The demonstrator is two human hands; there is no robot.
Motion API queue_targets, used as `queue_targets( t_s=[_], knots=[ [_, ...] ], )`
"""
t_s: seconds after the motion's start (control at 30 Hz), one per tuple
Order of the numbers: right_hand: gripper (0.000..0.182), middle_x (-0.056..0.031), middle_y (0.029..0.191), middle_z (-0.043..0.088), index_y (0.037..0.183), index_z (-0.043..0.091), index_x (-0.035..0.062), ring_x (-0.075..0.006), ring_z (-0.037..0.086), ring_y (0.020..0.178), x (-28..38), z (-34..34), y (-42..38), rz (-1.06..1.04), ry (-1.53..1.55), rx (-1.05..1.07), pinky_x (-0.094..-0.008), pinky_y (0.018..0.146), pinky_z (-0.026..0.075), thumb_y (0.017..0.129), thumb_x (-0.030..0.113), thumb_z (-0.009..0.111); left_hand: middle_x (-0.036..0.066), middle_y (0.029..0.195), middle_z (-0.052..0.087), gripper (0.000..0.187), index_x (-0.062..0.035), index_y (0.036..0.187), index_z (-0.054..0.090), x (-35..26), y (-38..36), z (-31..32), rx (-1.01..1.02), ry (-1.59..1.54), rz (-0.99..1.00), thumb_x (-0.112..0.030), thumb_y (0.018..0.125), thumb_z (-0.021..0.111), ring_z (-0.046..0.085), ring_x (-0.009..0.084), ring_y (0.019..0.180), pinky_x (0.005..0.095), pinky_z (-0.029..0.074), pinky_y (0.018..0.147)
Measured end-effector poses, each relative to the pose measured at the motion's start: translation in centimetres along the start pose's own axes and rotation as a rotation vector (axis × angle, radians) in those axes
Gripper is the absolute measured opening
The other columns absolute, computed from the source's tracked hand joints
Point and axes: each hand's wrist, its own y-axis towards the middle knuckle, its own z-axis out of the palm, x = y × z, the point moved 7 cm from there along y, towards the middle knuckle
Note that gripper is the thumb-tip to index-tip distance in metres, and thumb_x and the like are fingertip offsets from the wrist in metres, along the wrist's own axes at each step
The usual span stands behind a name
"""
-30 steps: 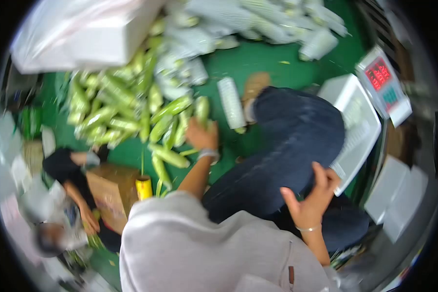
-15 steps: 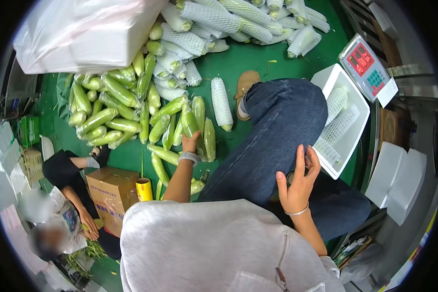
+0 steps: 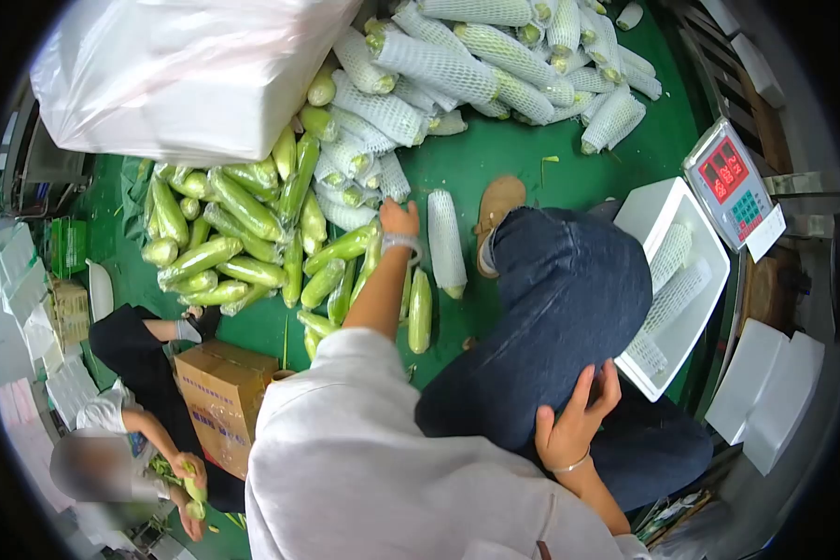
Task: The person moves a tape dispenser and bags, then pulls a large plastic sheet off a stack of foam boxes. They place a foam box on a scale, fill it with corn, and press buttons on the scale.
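Observation:
My left hand (image 3: 399,219) reaches forward over the green floor, its fingers curled downward at the edge of the vegetable pile. What they hold, if anything, is hidden. Just right of it lies a zucchini in a white foam net (image 3: 447,243). Beneath and beside my forearm are several plastic-wrapped zucchini (image 3: 323,283), and one more wrapped zucchini (image 3: 420,313) lies to the right of the forearm. My right hand (image 3: 577,415) rests on my jeans by the knee, fingers apart and holding nothing.
A white foam box (image 3: 714,308) with several netted zucchini stands at right, beside a scale (image 3: 730,182). Netted zucchini (image 3: 439,70) heap up ahead, near a large plastic-covered white box (image 3: 187,84). At left, a co-worker (image 3: 126,420) handles a vegetable beside a cardboard carton (image 3: 219,392).
My left hand has moved forward and right, away from the wrapped zucchini it was on. My right hand has lowered onto my leg. The co-worker's hands have shifted downward.

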Motion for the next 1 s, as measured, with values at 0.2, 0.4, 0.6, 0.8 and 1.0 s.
queue_targets(
  t_s=[0.2,0.4,0.6,0.8,1.0],
  knots=[
    [0.061,-0.0296,0.122,0.026,0.127,0.034,0.0076,-0.0442,0.033,0.105,-0.1,0.5,0.1,-0.038,-0.032,0.016,-0.0547,0.084,0.030,0.082,0.046,0.048,0.030,0.120,0.044,0.083,0.0102,0.124,0.032,3.8,7.6,3.1,0.027,0.182,-0.565,-0.042,0.069,0.067,0.047,0.0410,0.109,0.0421,0.039,0.093],
    [0.058,-0.0269,0.123,0.023,0.126,0.035,0.0138,-0.0412,0.030,0.106,-0.3,1.3,0.5,-0.049,-0.003,-0.044,-0.0525,0.085,0.030,0.082,0.052,0.044,0.024,0.116,0.050,0.083,0.0048,0.125,0.037,4.0,7.2,1.8,0.208,-0.060,-0.712,-0.041,0.063,0.069,0.054,0.0330,0.102,0.0374,0.044,0.086],
    [0.057,-0.0274,0.120,0.025,0.123,0.038,0.0106,-0.0415,0.031,0.104,0.2,1.0,1.4,-0.096,0.043,-0.050,-0.0537,0.084,0.031,0.080,0.046,0.051,0.012,0.091,0.056,0.040,-0.0079,0.105,0.048,-1.7,-2.7,-1.7,0.546,-1.260,-0.908,-0.020,0.071,0.066,0.055,0.0281,0.081,0.0405,0.047,0.080],
    [0.058,-0.0247,0.118,0.035,0.120,0.047,0.0046,-0.0392,0.037,0.101,1.7,-1.0,2.5,-0.076,0.117,-0.131,-0.0487,0.085,0.034,0.071,0.030,0.065,0.015,0.107,0.056,0.043,-0.0008,0.118,0.041,-12.6,-13.6,-9.2,0.806,-1.512,-0.453,-0.003,0.077,0.054,0.057,0.0210,0.084,0.0295,0.051,0.057],
    [0.074,-0.0203,0.115,0.043,0.128,0.034,-0.0010,-0.0318,0.042,0.107,2.1,-8.3,6.5,0.073,0.607,-0.205,-0.0396,0.092,0.034,0.069,0.027,0.070,0.015,0.109,0.053,0.067,0.0040,0.122,0.035,-30.5,-20.8,-18.6,0.857,-0.947,0.185,-0.005,0.062,0.065,0.057,0.0239,0.093,0.0346,0.047,0.079]
  ],
)
